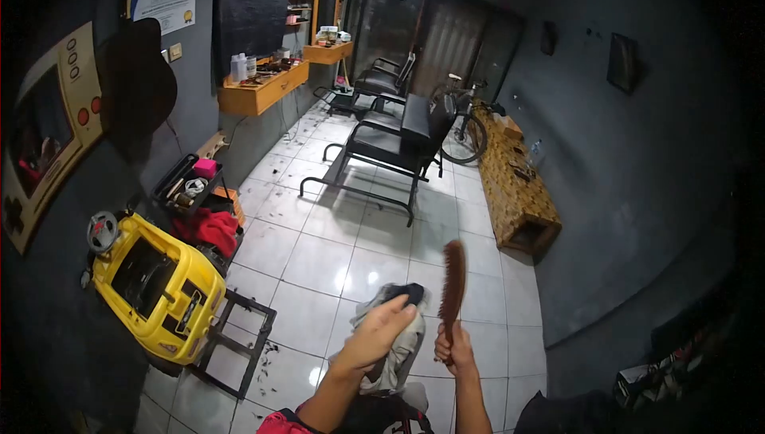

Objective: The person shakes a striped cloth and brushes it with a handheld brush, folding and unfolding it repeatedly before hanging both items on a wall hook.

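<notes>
Brown and nearly upright, a brush rises from the right hand, whose grip is closed around the lower end of the handle, bristles facing left. Beside it, the left hand is at a grey cloth with a dark patch near its top; whether the fingers pinch the fabric or only lie against it, one cannot tell. The brush appears just apart from the cloth. Handling it well likely calls for a firm hold with a loose wrist, the bristles square and clear of the left fingers, the loose folds gathered so nothing snags. Beyond, black chairs stand on white tiles strewn with dark tufts, a yellow toy car at left.
</notes>
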A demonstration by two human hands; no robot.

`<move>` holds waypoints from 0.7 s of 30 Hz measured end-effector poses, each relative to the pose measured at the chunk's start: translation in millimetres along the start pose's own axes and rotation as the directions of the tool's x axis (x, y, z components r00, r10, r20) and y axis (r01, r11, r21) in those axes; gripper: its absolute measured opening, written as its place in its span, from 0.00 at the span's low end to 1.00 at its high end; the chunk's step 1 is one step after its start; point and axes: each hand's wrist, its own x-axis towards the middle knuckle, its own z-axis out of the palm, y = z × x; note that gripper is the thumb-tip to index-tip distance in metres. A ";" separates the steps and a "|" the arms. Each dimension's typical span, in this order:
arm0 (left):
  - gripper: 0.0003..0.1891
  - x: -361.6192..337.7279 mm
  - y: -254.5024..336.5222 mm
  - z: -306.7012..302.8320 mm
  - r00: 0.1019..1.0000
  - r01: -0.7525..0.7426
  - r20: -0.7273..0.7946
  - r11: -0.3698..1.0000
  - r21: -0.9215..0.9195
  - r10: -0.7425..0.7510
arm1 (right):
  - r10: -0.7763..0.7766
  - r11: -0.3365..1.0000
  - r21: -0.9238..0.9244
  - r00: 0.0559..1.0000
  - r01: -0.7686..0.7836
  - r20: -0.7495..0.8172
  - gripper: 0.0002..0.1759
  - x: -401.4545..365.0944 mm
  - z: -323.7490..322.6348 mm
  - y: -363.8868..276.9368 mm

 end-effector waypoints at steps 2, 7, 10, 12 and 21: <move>0.13 -0.5 2.8 13.0 0.993 0.070 0.095 0.998 0.000 -0.069 | -0.101 0.994 0.072 0.972 0.088 0.212 0.25 -9.6 14.6 -18.2; 0.12 -8.0 7.3 16.4 1.000 0.025 0.006 0.993 -0.111 -0.024 | 0.400 0.658 -0.741 0.896 -0.133 0.195 0.15 -2.1 -1.6 24.8; 0.12 -13.6 18.5 -1.1 0.994 -0.046 -0.101 0.986 -0.160 0.030 | 0.494 0.031 -0.992 0.860 0.126 0.125 0.24 17.1 -74.0 113.4; 0.12 -15.5 25.3 -11.4 0.987 -0.111 -0.129 0.981 -0.158 0.091 | 0.438 -0.066 -0.997 0.897 -0.034 -0.060 0.28 -4.1 -88.3 132.6; 0.27 -10.5 21.3 -5.9 0.982 -0.173 0.046 0.970 -0.168 0.183 | 0.110 0.987 -0.090 0.965 -0.134 -0.240 0.23 -16.1 -6.7 20.3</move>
